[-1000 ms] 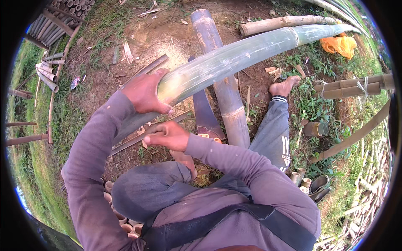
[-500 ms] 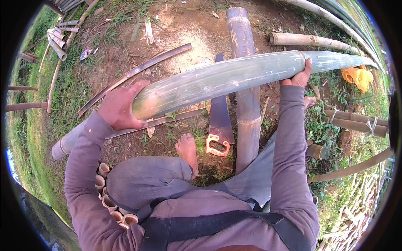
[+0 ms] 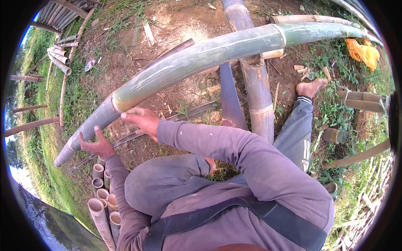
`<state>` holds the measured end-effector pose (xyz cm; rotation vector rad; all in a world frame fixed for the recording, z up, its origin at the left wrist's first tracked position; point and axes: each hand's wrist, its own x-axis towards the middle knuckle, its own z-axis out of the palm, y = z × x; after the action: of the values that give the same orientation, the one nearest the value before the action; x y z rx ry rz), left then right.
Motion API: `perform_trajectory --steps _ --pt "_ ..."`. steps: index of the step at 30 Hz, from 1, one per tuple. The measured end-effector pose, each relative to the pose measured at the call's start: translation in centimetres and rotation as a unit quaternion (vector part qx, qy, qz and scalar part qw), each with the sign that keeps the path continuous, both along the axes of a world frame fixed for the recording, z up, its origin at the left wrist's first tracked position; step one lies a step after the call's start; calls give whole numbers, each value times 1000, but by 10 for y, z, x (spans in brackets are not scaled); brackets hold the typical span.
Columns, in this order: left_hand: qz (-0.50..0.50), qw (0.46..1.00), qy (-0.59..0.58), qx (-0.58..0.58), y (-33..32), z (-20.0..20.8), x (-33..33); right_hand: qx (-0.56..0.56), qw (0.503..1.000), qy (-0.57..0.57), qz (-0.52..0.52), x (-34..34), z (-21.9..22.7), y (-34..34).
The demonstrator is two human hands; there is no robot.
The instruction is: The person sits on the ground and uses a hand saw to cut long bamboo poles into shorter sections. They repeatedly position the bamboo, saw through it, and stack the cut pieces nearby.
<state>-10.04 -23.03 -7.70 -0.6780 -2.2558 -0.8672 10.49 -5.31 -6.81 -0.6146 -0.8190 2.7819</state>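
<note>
A long green bamboo pole (image 3: 201, 54) slants across the view, its greyish lower-left stretch (image 3: 90, 127) beginning at a pale ring. Beside that grey stretch is my left hand (image 3: 98, 144), fingers and thumb spread, one finger reaching up to the pole's surface. My right hand (image 3: 142, 121) is open, its outstretched fingertips at the pole's lower side near the pale ring; firm contact cannot be made out. Under the green part runs a thick grey-brown bamboo log (image 3: 257, 92), pointing away from me. A handsaw (image 3: 232, 98) lies left of the log, its handle hidden behind my right sleeve.
Cut bamboo tubes (image 3: 100, 205) stand bunched at my left. Split strips (image 3: 197, 109) lie on the dirt. To the right are tied bamboo pieces (image 3: 362, 100), a short stub (image 3: 333, 135) and an orange plastic bag (image 3: 362, 53). My bare foot (image 3: 312, 87) rests near the log.
Both hands have let go of the green pole. My right hand has crossed left from its far part to the pale ring; my left hand has moved down and left. The right leg is stretched out.
</note>
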Motion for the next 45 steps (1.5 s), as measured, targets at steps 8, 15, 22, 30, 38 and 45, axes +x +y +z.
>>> perform_trajectory --steps 8,15,22,30,38,45 --pt "75 942 -320 65 -10 -86 9 288 955 -37 -58 141 -10 57" --pt "-16 647 -656 388 12 -70 37 301 694 -372 -538 360 -79 268" --pt "-132 538 -723 413 34 -84 52 114 811 -215 -532 344 -79 383" --pt "-69 611 -645 453 44 -79 30 89 810 -246 -525 326 -68 372" --pt "48 671 -581 459 -43 -90 -64 270 873 -304 -269 318 -44 227" --pt "25 630 -591 504 -27 -111 -30 696 681 -226 23 220 -76 77"
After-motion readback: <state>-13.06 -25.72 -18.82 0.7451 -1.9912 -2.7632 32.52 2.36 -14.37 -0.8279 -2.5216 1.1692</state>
